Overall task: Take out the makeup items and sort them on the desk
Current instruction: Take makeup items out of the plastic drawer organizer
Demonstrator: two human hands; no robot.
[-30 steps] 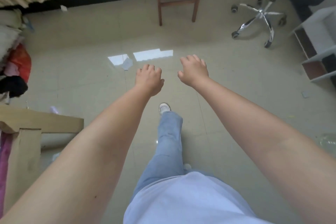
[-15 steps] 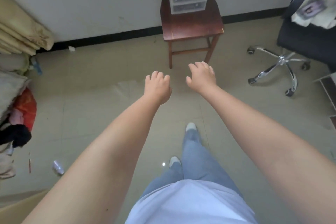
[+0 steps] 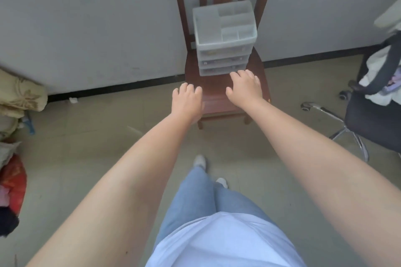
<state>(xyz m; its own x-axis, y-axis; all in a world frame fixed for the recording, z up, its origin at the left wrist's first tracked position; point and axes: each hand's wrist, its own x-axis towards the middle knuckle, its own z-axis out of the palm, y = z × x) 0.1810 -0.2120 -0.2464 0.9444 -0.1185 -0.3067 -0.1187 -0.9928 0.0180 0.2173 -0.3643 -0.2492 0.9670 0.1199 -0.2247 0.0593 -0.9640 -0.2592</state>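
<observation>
My left hand and right hand reach out, fingers loose and holding nothing. Ahead, a frosted translucent plastic drawer organizer, boxy with three drawers and a partitioned top, stands on a glossy dark wooden chair.

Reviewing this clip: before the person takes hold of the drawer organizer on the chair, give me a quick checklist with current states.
1. Left hand free, holding nothing: ok.
2. Right hand free: ok.
3. Drawer organizer upright on the wooden chair: ok.
4. All three drawers pushed in: ok.
5. Makeup items inside the drawers: cannot tell, walls are cloudy.
6. Desk ready for sorting: cannot tell, out of view.
</observation>
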